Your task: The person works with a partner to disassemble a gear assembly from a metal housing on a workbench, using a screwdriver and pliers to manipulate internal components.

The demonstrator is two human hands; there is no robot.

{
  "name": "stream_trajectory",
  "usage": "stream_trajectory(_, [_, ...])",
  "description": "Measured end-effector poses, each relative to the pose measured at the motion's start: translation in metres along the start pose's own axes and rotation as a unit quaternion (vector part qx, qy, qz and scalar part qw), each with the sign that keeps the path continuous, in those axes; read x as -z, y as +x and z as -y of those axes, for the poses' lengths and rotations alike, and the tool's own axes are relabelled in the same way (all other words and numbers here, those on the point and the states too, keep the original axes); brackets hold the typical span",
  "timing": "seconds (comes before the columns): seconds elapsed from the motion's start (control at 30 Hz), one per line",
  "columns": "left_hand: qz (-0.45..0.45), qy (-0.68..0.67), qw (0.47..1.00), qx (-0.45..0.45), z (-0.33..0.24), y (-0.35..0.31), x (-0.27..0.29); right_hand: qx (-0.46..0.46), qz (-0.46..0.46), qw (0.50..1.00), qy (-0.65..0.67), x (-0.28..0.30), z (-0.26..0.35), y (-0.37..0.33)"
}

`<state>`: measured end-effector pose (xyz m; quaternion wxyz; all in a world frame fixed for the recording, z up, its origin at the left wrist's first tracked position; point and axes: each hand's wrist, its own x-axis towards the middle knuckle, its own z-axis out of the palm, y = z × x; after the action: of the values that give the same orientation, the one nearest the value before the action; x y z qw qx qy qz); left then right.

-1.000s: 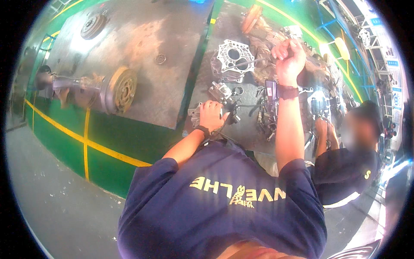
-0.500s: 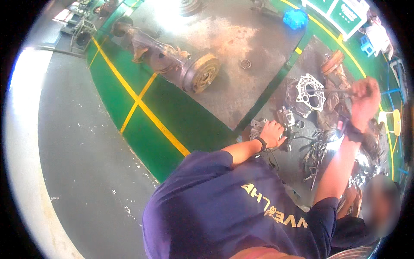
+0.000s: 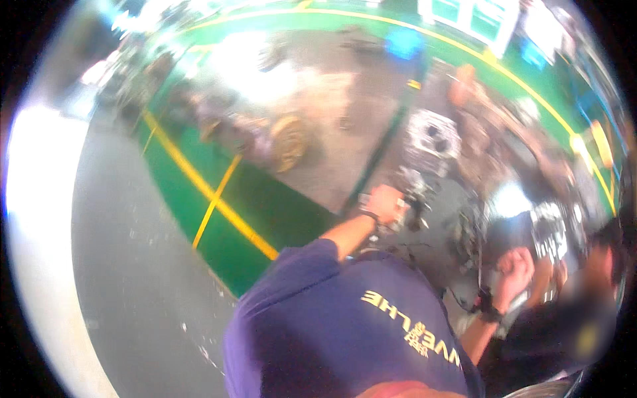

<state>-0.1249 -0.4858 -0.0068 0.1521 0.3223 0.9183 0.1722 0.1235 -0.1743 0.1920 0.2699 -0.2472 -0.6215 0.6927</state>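
Observation:
Motion blur softens the whole view. My left hand (image 3: 387,202) is closed, fingers curled down among small metal parts (image 3: 415,189) on the floor; what lies under its palm is hidden. Just beyond stands a pale cast-metal gearbox housing (image 3: 432,140) with large round openings. My right hand (image 3: 514,270) is low on the right, apart from the housing, beside dark loose parts (image 3: 468,235). Its fingers look bent but are smeared, and I cannot make out anything in them.
Another person's dark sleeve (image 3: 544,335) and hand are close on my right, near shiny metal parts (image 3: 549,229). An axle with a round yellowish hub (image 3: 290,142) lies far left. A blue object (image 3: 405,43) sits at the back. Yellow lines (image 3: 215,196) cross the green floor.
My right hand has drawn back from beyond the housing toward me; the long rod it held no longer shows. The view has shifted, and my left hand stays by the small metal parts.

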Motion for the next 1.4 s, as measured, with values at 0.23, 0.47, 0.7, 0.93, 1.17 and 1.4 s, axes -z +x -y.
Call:
stream_trajectory(0.23, [-0.083, 0.103, 0.986, 0.098, 0.015, 0.010, -0.029, 0.060, -0.172, 0.983, -0.028, 0.117, -0.094, -0.062])
stream_trajectory(0.47, [-0.108, 0.218, 0.950, 0.193, 0.002, 0.028, -0.075, 0.067, -0.100, 0.991, -0.058, 0.143, -0.125, -0.106])
stream_trajectory(0.7, [-0.133, 0.216, 0.949, 0.189, -0.003, 0.026, -0.079, 0.085, -0.056, 0.988, -0.117, 0.124, -0.112, -0.105])
stream_trajectory(0.93, [-0.108, 0.200, 0.957, 0.180, 0.000, 0.023, -0.076, 0.099, -0.039, 0.987, -0.120, 0.113, -0.106, -0.103])
stream_trajectory(1.17, [-0.113, 0.203, 0.958, 0.171, -0.006, 0.022, -0.073, 0.095, -0.117, 0.985, -0.079, 0.135, -0.135, -0.128])
stream_trajectory(1.4, [-0.101, 0.196, 0.961, 0.166, -0.005, 0.020, -0.070, 0.106, -0.194, 0.975, 0.014, 0.147, -0.141, -0.136])
